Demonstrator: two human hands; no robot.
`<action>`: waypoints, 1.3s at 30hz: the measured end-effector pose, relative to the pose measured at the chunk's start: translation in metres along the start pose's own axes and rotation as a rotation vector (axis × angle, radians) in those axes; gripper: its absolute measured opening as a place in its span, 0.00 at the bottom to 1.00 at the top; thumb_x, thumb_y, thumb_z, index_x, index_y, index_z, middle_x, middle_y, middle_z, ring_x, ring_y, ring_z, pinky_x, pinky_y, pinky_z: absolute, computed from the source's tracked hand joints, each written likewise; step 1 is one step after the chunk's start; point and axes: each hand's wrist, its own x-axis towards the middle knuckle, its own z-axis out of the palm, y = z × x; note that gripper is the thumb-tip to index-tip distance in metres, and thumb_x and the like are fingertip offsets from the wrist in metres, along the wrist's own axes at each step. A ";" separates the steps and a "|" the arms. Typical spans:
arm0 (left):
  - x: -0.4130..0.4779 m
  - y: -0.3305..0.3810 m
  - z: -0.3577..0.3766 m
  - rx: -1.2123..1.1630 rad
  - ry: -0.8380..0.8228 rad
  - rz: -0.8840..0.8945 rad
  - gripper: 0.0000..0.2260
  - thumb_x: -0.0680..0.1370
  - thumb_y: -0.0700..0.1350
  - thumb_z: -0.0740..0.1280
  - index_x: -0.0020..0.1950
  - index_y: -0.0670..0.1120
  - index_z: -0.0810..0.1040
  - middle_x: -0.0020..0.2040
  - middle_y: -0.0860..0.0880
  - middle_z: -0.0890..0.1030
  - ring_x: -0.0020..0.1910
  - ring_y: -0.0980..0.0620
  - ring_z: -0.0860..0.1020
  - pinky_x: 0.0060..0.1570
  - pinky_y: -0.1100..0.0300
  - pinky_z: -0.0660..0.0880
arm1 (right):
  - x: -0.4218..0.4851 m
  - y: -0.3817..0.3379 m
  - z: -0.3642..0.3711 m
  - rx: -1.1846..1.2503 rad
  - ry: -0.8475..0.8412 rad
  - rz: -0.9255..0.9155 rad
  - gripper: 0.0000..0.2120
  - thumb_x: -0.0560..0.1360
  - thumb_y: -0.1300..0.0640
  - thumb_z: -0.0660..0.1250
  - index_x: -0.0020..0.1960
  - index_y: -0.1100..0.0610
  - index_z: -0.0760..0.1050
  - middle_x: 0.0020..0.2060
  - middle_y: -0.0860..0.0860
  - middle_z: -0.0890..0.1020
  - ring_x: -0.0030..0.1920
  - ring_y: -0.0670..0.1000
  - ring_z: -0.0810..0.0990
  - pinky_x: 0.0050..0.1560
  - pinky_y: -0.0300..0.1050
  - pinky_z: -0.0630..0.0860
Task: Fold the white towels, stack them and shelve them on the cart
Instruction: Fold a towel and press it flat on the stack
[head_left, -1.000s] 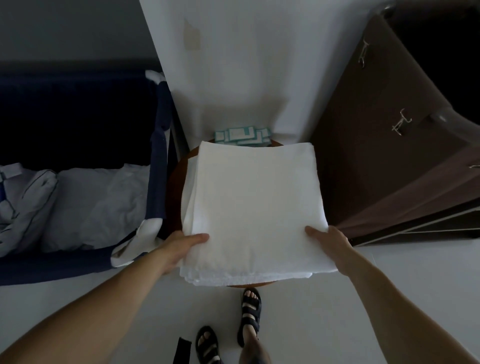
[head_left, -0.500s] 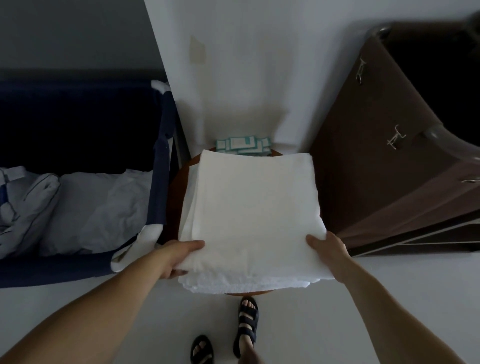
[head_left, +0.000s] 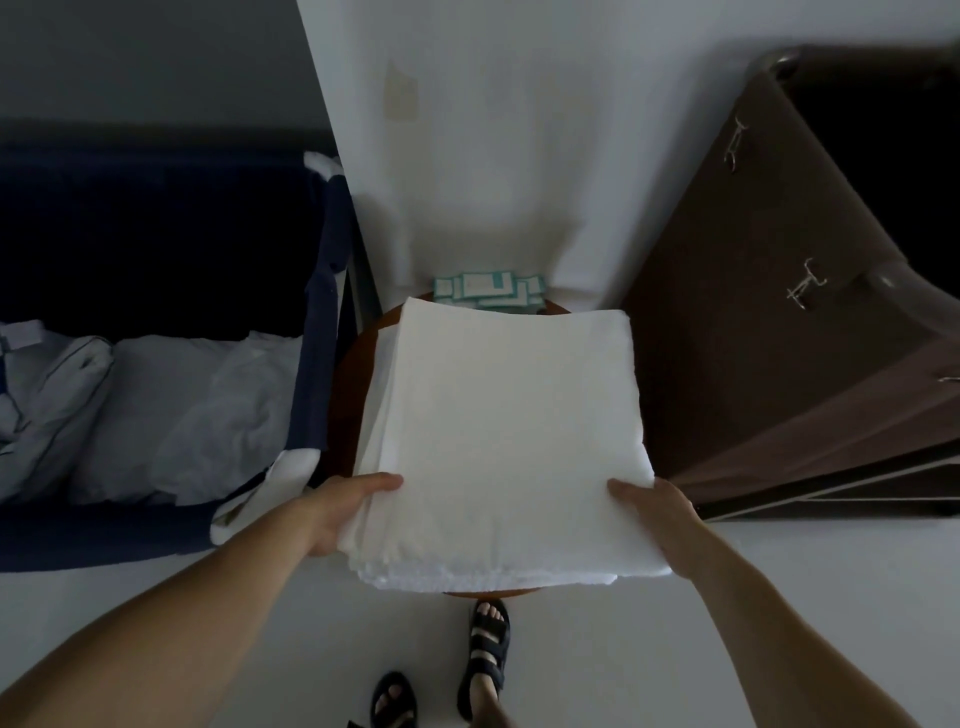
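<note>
At near corners, left hand (head_left: 345, 512), right hand (head_left: 657, 519) grip towel stack (head_left: 509, 426).

A stack of folded white towels (head_left: 504, 431) is gripped at its near corners by the left hand (head_left: 343, 512) and the right hand (head_left: 657, 519). Behind it, teal packets (head_left: 488, 291) are seen on a round brown surface (head_left: 345, 395).

Reaching forward with both bare forearms, angled in toward each other. Pinching the towel stack (head_left: 504, 441) at its near corners: left grip (head_left: 344, 512) with thumb flat on top and fingers tucked out of sight underneath, right grip (head_left: 658, 519) mirrored the same way. Holding both wrists roughly level and straight.
</note>
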 end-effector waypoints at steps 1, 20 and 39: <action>-0.001 0.003 0.003 -0.008 0.019 0.017 0.25 0.69 0.49 0.79 0.61 0.39 0.78 0.52 0.40 0.84 0.52 0.38 0.82 0.53 0.44 0.80 | 0.000 -0.001 0.000 -0.002 -0.002 0.002 0.23 0.73 0.47 0.73 0.62 0.56 0.73 0.53 0.54 0.78 0.52 0.60 0.77 0.57 0.57 0.76; -0.114 0.134 -0.011 -0.210 0.037 0.650 0.09 0.76 0.48 0.72 0.54 0.49 0.80 0.47 0.47 0.86 0.45 0.47 0.84 0.40 0.51 0.81 | -0.068 -0.167 -0.062 0.239 0.214 -0.595 0.10 0.76 0.51 0.70 0.54 0.53 0.75 0.45 0.47 0.81 0.43 0.48 0.78 0.49 0.48 0.75; 0.031 -0.050 0.019 0.434 0.534 0.439 0.20 0.85 0.51 0.54 0.61 0.35 0.73 0.61 0.34 0.78 0.61 0.35 0.76 0.60 0.48 0.71 | 0.009 -0.009 0.016 -0.272 0.229 -0.250 0.22 0.81 0.45 0.60 0.64 0.63 0.69 0.48 0.56 0.76 0.47 0.58 0.72 0.46 0.48 0.66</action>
